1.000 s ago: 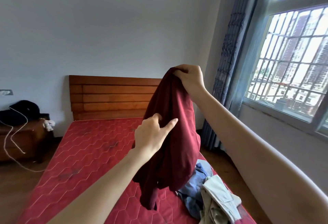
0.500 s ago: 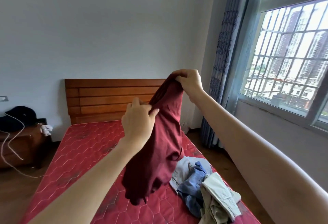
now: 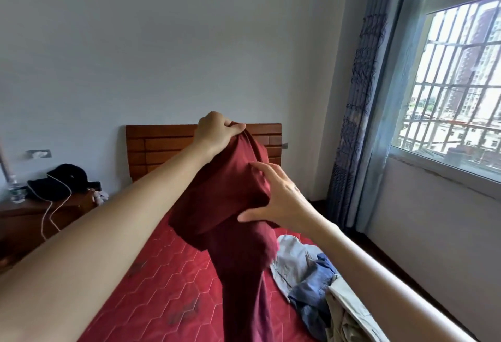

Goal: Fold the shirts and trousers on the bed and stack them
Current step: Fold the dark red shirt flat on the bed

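Note:
A dark red garment (image 3: 233, 246) hangs in the air over the red mattress (image 3: 162, 274). My left hand (image 3: 217, 131) is closed on its top edge, in front of the wooden headboard (image 3: 160, 146). Lower and to the right, my right hand (image 3: 282, 198) rests against a bunched fold of the garment with fingers spread and the thumb under the fold. The garment's lower end runs out of the frame at the bottom. A loose pile of clothes (image 3: 311, 284), pale grey, blue and beige, lies on the mattress's right side.
A wooden nightstand (image 3: 29, 219) stands left of the bed, with a black item (image 3: 62, 181), a white cord and a bottle on it. A blue curtain (image 3: 357, 130) and a barred window (image 3: 455, 92) fill the right wall.
The top of the garment has passed from my right hand to my left. My right hand let go, opened and dropped lower on the cloth. The view swung slightly.

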Tool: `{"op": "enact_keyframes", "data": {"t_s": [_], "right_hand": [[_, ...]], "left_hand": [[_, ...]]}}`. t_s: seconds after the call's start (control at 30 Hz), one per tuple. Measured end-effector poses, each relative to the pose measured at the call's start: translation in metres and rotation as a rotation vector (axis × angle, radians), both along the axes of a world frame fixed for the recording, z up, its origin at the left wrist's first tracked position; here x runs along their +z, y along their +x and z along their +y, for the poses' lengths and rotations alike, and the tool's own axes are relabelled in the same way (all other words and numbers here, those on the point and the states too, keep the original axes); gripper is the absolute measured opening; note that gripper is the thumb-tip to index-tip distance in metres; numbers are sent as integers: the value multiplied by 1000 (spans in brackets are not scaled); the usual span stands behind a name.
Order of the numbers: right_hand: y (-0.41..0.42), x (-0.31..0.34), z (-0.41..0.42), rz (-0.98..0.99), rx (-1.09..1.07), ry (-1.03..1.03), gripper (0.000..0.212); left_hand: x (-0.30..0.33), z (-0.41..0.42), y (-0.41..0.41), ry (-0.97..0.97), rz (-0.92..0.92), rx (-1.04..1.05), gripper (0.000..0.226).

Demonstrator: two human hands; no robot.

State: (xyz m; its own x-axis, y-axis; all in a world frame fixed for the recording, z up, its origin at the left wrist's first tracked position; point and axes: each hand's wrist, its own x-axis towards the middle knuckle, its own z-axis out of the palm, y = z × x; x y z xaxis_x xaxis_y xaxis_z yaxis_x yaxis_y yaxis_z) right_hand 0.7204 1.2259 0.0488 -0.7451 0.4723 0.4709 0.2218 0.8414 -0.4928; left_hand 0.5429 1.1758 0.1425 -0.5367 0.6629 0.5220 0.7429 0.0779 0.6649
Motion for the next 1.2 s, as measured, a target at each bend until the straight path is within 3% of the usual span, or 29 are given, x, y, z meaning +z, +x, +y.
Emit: {"op": "enact_keyframes", "data": {"t_s": [0.13,0.23,0.33,0.47,0.57,0.67,0.73,0.9,1.03,1.2], "right_hand": [[-7,-13,12,-51,-118,123,125],[-14,-14,19,95,-184,91,91],[-14,-3,21,208,-248,63,51],[-10,35,18,364,-182,-57,35],[-21,72,14,296,-168,-58,27],[-41,92,9,134,-172,-38,23],[-54,92,6,35,-150,-52,21],[-66,92,-1,-13,-16,-202,22],[-63,93,0,-44,34,-214,21],[-48,79,16,-41,2,-223,21]], "left_hand": [[16,-3,-2,53,-85,-117,42],[22,-5,-6,80,-54,-138,32],[22,-4,-21,39,18,-91,43],[1,-11,-46,-171,89,24,46],[-16,-18,-46,-256,60,-21,31],[-17,-39,-22,-212,-118,-283,52],[-22,-54,-6,-247,-105,-380,57],[-55,-63,10,-254,169,-113,11],[-61,-64,7,-196,173,-62,34],[-59,-69,2,-161,118,-155,24]]}}
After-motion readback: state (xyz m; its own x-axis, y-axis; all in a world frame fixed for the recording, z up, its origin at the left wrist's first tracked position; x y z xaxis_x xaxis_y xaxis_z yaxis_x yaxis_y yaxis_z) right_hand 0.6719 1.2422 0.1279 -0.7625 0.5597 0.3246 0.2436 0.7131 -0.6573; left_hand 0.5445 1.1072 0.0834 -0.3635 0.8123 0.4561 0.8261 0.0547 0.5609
